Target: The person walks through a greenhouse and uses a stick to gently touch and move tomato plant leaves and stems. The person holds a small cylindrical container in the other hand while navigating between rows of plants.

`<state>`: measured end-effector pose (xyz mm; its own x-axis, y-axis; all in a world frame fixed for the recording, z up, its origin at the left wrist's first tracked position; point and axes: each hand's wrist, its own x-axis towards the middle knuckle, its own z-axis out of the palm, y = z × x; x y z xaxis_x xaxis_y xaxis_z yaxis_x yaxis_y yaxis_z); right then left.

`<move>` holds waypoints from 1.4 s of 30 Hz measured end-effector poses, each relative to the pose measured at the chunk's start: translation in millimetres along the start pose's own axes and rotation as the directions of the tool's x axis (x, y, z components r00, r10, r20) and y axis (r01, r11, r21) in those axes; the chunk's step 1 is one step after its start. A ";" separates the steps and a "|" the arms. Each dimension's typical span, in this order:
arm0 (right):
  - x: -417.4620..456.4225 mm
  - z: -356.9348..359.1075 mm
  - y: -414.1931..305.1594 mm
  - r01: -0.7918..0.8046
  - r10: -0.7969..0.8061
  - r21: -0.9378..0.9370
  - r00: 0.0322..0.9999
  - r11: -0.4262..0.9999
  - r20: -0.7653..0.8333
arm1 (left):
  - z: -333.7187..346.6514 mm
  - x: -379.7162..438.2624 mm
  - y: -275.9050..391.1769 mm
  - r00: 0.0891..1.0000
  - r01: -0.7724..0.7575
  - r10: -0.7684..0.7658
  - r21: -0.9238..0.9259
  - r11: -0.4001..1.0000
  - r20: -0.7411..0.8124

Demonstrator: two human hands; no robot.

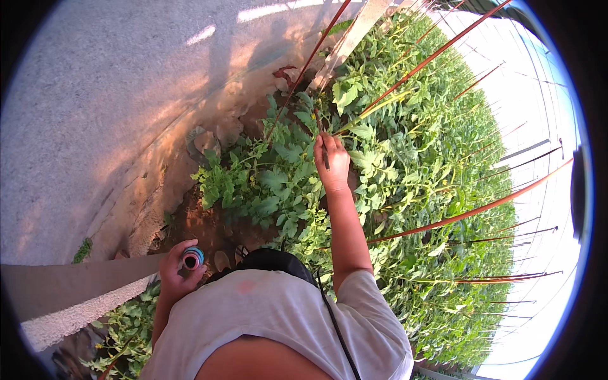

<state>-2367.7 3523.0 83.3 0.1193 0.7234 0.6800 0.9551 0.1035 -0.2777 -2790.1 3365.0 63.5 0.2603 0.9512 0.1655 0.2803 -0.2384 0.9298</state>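
My left hand (176, 274) holds a small open bottle (198, 256) low on the left, beside my body. Its rim looks pink and blue, and the inside is dark. My right arm reaches out over tomato plants (275, 183). Between the fingers of my right hand (334, 159) is a slim brush (320, 122), its reddish tip pointing away from me among the leaves. Small yellow flowers show near that tip; whether it touches one I cannot tell. A pale green stem (375, 110) slants up just right of the hand.
Reddish-brown stakes (456, 219) rise among dense rows of plants (441, 161) on the right. A concrete path (118, 95) borders the soil bed on the left. A pale post (351, 40) stands ahead, and a grey post (80, 285) is close by my left hand.
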 end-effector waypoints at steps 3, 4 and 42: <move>-1.1 1.7 -4.9 0.020 -0.020 -0.023 1.000 1.000 0.008 | 1.7 -0.7 -2.3 1.000 0.011 -0.011 0.002 1.000 -0.015; -0.7 1.0 -7.0 0.026 -0.025 -0.017 1.000 1.000 0.017 | 2.0 -1.0 -2.8 1.000 0.012 -0.011 0.004 1.000 -0.022; 21.0 -132.4 39.2 -0.086 0.104 0.060 0.794 0.995 -0.599 | 2.4 22.8 6.7 0.999 -0.024 0.028 -0.083 0.996 0.039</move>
<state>-2291.9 3451.9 176.6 0.3570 0.1763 0.9173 0.9234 0.0814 -0.3750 -2780.1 3384.7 72.8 0.3035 0.9360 0.1783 0.1959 -0.2444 0.9497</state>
